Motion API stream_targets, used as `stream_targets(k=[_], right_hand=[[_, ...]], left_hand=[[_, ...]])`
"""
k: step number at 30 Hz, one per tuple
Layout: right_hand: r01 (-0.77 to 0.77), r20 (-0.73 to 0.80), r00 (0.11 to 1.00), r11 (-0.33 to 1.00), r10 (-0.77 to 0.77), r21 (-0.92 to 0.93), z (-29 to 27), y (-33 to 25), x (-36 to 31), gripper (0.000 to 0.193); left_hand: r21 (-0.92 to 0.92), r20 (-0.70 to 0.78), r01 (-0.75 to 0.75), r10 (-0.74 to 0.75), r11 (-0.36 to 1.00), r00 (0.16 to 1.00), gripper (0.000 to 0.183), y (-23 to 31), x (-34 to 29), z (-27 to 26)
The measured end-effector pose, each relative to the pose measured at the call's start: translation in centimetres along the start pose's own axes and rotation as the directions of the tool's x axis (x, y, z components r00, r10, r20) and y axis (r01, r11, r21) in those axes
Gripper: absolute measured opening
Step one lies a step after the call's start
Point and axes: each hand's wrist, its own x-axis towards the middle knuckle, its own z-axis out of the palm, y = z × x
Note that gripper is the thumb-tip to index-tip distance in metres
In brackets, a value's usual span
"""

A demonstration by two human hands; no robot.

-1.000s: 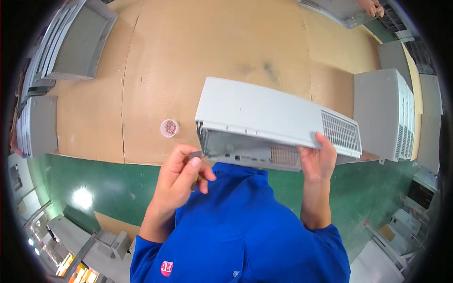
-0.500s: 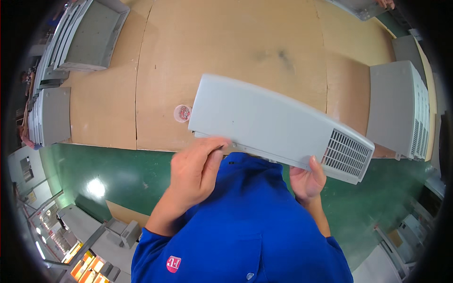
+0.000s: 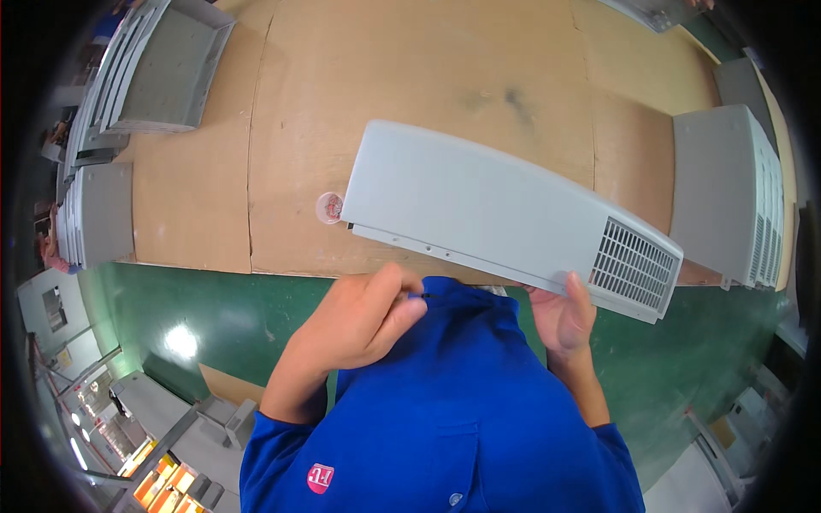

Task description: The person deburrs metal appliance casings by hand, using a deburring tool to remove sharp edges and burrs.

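Note:
A long light-grey panel (image 3: 466, 197) with a slotted vent (image 3: 637, 267) at its right end lies slantwise across the table's near edge. Small holes run along its near lip. My right hand (image 3: 563, 321) grips that lip beside the vent, thumb on top and the other fingers hidden beneath. Just below the lip's left part, apart from the panel, my left hand (image 3: 363, 316) is closed in a pinch. A small dark tip (image 3: 419, 296) shows at its fingertips; its kind is too small to make out. Close to the panel's left end stands a small clear cup (image 3: 329, 208) with reddish bits inside.
Brown board covers the table (image 3: 188, 197). Grey sheet-metal housings (image 3: 167, 73) and stacked panels (image 3: 107, 212) stand at the left. More vented panels (image 3: 718, 188) stand at the right. A green floor (image 3: 282, 312) lies below the near edge.
My left hand has drawn back from the panel's near lip toward my body, uncovering the holes there. The panel's left end has shifted slightly away from me. My right hand keeps its grip.

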Motion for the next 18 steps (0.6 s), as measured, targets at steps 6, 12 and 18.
stream_targets(k=[6, 12, 18], right_hand=[[0.008, 0.031, 0.999, 1.0, -0.008, 0.004, 1.3, -0.3, -0.1, 0.04], [0.019, 0.06, 0.998, 1.0, -0.019, -0.001, 1.2, 0.1, -0.3, 0.043], [0.005, 0.101, 0.995, 1.0, -0.004, -0.01, 0.9, 0.1, -0.3, 0.044]], left_hand=[[-0.538, 0.186, 0.452, -0.423, 0.711, 0.887, 0.025, 1.8, 0.7, 2.4], [-0.77, 0.242, 0.489, -0.522, 0.409, 0.818, 0.029, 2.0, 0.7, 3.0], [-0.814, 0.203, 0.47, -0.592, 0.34, 0.78, 0.028, 2.8, 0.9, 3.6]])
